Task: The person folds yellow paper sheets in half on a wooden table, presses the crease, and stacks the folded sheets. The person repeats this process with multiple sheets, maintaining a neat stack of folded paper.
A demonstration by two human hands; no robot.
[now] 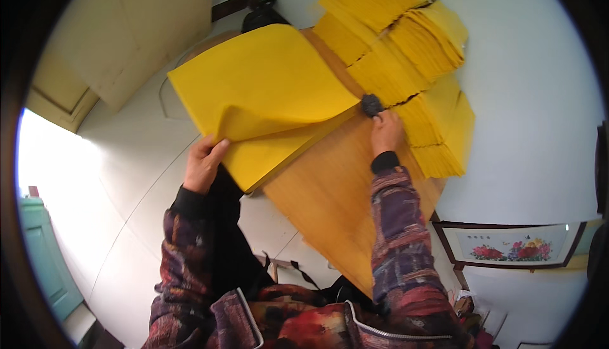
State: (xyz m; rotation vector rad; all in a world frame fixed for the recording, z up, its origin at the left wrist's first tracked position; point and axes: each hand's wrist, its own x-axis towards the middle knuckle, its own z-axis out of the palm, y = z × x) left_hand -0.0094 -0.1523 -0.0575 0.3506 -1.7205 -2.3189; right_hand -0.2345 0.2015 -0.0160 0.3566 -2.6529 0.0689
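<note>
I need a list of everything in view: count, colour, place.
Table: one, brown, centre
Pile: one, yellow, on table
Sheet: one, yellow, atop pile, edge lifted
Stacks: several, yellow, upper right
Wad: one, dark grey, beside stacks
Picture: one, dark frame, right
Panel: one, teal, lower left
Boards: some, cream, upper left
Object: one, black, top
Floor: one, pale, left
Wall: one, pale, right
Sleeves: two, multicoloured, bottom
Left hand: one, black cuff, pinching sheet
Right hand: one, black cuff, at wad

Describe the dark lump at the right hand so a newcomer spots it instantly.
On the wooden tabletop, find the overhanging yellow sheets. At their right-hand corner, the right hand holds a small rough lump. It's dark grey and roundish; the sheets and stacks beside it are yellow.
</note>
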